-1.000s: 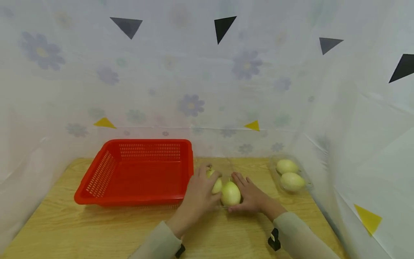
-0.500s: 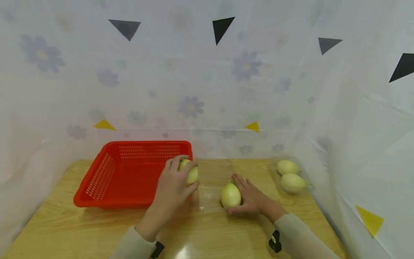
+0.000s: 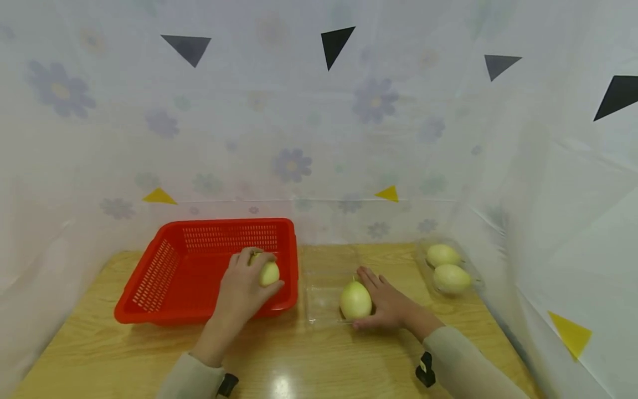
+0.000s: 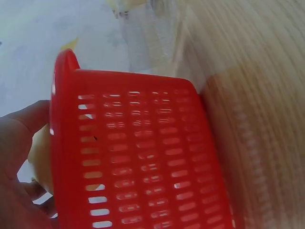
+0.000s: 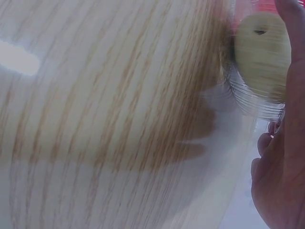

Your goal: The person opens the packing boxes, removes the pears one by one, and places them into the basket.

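Note:
Over the right part of a red plastic basket (image 3: 164, 317), my left hand (image 3: 242, 285) grips a pale yellow-green pear (image 3: 269, 273), thumb on its near side and fingers over its top. Through the basket's slotted wall (image 4: 143, 143), the left wrist view shows that hand and pear partly hidden. My right hand (image 3: 391, 305) holds the right end of a clear plastic box (image 3: 319, 320), with its thumb at the near edge and fingers along the far side. Inside that box a second pear (image 3: 355, 301) sits upright, stem up, right beside the hand.
At the table's right edge stands another clear plastic box (image 3: 423, 266) with two pears (image 3: 451, 279) in it. The wooden table (image 3: 319, 366) backs onto a flower-patterned plastic sheet (image 3: 319, 138), which also hangs along its right side.
My left hand has lifted one pear out of the clear box and carried it left, over the basket's rim. The right hand has stayed at the box beside the other pear.

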A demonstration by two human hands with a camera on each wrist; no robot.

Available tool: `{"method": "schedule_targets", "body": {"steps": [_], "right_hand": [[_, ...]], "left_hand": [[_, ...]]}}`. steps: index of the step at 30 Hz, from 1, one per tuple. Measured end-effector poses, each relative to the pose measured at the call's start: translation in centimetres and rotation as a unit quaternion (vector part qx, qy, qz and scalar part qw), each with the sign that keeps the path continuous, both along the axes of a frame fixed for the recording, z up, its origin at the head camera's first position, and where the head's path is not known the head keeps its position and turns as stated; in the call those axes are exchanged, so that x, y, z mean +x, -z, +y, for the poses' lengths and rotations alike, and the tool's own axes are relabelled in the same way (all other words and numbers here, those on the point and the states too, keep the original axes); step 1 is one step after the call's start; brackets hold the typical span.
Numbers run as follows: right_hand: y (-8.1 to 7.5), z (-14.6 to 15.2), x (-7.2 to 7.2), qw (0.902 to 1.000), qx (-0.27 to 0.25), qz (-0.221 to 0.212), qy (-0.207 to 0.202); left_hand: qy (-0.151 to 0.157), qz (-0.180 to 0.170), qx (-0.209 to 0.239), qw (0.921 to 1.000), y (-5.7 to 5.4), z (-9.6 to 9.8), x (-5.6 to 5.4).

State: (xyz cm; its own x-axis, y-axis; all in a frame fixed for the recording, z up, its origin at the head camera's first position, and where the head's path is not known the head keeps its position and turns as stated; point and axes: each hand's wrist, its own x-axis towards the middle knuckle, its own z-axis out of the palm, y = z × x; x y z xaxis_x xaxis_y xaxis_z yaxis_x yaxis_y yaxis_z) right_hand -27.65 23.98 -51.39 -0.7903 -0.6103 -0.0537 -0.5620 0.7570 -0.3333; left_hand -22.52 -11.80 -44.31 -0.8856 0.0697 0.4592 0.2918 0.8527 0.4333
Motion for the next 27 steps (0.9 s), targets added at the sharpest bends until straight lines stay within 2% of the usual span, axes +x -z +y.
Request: {"method": "schedule_targets", "body": {"steps": [11, 18, 27], "right_hand": [[-0.1, -0.1, 0.0, 1.0, 0.005, -0.001, 0.0], [-0.1, -0.2, -0.1, 1.0, 0.001, -0.004, -0.003], [0.1, -0.2, -0.2, 0.9999, 0.001, 0.013, -0.003]], "left_hand": [[0.011, -0.081, -0.004, 0.9966, 1.9, -0.5, -0.9], [0.014, -0.127, 0.001, 0.9919, 2.0, -0.5, -1.4], [0.019, -0.15, 0.005, 0.9885, 2.1, -0.5, -1.5]]}}
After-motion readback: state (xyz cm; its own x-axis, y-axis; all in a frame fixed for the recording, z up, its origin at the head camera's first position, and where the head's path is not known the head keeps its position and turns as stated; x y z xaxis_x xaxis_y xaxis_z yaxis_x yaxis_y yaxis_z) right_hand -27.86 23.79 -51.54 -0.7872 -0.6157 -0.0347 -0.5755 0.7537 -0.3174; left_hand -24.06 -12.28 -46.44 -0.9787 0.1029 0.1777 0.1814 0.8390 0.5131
